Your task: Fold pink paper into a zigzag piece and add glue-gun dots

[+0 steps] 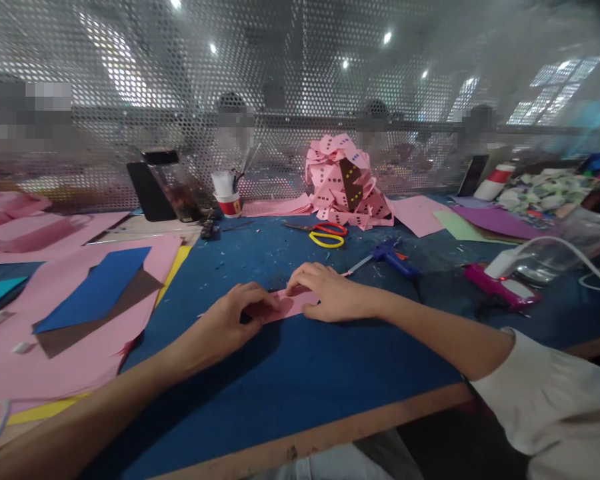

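A small pink paper strip (pixel 291 304) lies low over the blue tabletop between my two hands. My left hand (pixel 235 313) has its fingers curled over the strip's left end, thumb at the near edge. At the other end, my right hand (pixel 333 293) bends its fingers over the paper, with the thumb at the near side. The fingers cover both ends of the strip. Beyond my hands lie scissors (pixel 329 235) with red and yellow handles. A blue glue gun (pixel 395 257) rests past my right hand.
A pile of folded pink paper pieces (pixel 330 180) with dots stands at the back. Pink sheets (pixel 145 333) and a blue card (pixel 97 287) are at left. A paper cup (pixel 229 203) and a plastic cup (pixel 175 190) stand behind. A magenta device (pixel 503 287) lies right.
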Tool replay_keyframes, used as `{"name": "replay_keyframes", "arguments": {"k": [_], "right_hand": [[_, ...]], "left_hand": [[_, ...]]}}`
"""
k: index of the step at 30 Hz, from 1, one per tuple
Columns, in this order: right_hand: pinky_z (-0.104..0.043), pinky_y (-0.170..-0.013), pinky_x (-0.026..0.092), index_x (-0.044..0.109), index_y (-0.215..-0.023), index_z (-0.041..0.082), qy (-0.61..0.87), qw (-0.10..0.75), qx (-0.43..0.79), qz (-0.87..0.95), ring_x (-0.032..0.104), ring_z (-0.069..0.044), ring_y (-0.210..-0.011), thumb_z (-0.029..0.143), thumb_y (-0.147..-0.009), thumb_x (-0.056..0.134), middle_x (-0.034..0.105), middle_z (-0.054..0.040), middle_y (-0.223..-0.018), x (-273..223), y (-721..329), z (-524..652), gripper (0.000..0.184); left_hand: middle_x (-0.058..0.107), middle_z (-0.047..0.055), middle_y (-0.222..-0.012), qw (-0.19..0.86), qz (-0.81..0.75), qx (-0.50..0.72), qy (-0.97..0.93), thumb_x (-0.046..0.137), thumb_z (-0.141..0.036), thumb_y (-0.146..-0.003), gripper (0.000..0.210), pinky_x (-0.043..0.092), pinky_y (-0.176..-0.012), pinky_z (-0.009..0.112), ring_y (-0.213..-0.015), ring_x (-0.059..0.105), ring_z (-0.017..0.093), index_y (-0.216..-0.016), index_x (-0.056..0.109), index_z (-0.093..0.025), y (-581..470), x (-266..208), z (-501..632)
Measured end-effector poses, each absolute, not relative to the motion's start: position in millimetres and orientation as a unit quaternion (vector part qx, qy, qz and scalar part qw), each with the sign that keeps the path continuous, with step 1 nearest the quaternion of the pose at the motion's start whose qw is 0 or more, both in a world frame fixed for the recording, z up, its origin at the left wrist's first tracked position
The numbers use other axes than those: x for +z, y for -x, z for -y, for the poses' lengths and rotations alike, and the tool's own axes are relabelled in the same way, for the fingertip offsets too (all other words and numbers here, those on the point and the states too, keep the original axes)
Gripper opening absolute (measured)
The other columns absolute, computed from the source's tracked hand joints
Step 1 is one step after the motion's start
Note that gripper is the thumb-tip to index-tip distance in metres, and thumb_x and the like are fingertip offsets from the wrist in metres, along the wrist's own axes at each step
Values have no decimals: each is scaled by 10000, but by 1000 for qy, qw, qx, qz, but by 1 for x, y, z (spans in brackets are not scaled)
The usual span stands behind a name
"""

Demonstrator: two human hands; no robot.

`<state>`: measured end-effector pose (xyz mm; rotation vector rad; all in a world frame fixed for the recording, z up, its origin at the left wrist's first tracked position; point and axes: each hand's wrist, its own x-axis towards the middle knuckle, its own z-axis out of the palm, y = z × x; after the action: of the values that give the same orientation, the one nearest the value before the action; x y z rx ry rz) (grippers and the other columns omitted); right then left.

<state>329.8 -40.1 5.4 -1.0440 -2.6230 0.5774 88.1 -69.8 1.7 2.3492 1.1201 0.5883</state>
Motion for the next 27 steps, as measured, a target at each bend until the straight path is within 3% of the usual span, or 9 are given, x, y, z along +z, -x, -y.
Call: {"name": "replay_keyframes", "arguments": {"k": [6, 15, 27], "right_hand": [[-434, -936, 364, 591, -1065, 233, 412, 180, 145, 881, 469, -264, -1112, 324, -790, 666, 539, -65, -1179, -7, -317, 48, 299], [-423, -910, 354, 580, -1041, 243, 428, 181, 143, 874, 463, -261, -1094, 304, -756, 688, 527, -56, -1153, -9, -313, 49, 311], [-430, -983, 345, 603, -1097, 241, 392, 137, 198, 888, 451, -260, -1153, 192, -767, 602, 526, -60, -1202, 5, -323, 45, 334]], "left_hand": [[642, 38, -1003, 141, -369, 212, -894, 466, -69, -846, 316, 472, -857, 339, -964, 573, 203, -976, 693, -245, -92, 0, 77], [633, 59, -1027, 73, -336, 173, -923, 451, -78, -890, 338, 481, -848, 324, -968, 586, 198, -1027, 708, -249, -89, 1, 75], [668, 25, -1047, 147, -320, 192, -916, 479, -9, -820, 360, 466, -888, 274, -995, 615, 169, -917, 733, -245, -79, 4, 68]]}}
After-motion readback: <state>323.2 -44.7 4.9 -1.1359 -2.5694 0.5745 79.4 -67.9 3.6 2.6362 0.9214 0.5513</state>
